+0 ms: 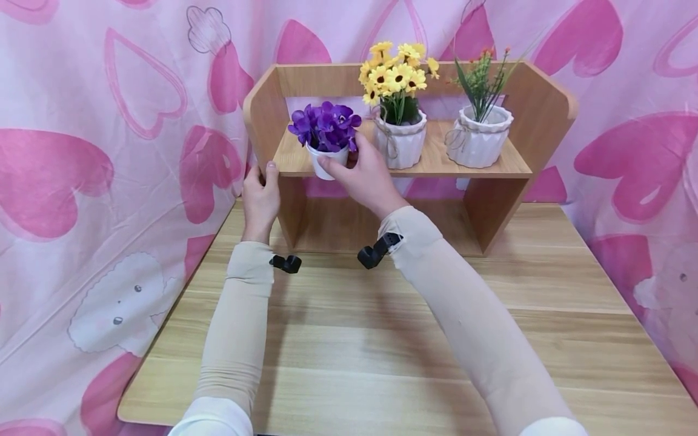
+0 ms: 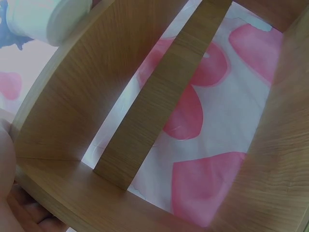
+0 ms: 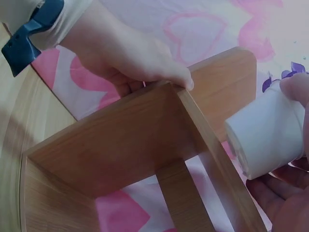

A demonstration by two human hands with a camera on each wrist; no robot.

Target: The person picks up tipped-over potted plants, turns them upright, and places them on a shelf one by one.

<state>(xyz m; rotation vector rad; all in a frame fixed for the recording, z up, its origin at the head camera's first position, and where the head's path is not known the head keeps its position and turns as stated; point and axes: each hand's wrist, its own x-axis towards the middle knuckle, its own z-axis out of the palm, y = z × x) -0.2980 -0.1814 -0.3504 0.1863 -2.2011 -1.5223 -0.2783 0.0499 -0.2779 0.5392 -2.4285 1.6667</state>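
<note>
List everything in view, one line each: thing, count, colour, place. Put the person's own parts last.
purple flower pot: 1, white pot with purple blooms, at the shelf's left front edge.
yellow flower pot: 1, white ribbed pot, yellow blooms, mid shelf.
green sprig pot: 1, white ribbed pot, green stems with orange tips, right of shelf.
wooden shelf unit: 1, light wood, back of table.
table: 1, light wood.
heart-print curtain: 1, pink, behind.
left hand: grip on the shelf unit's left side panel.
right hand: grip round the purple flower pot.
</note>
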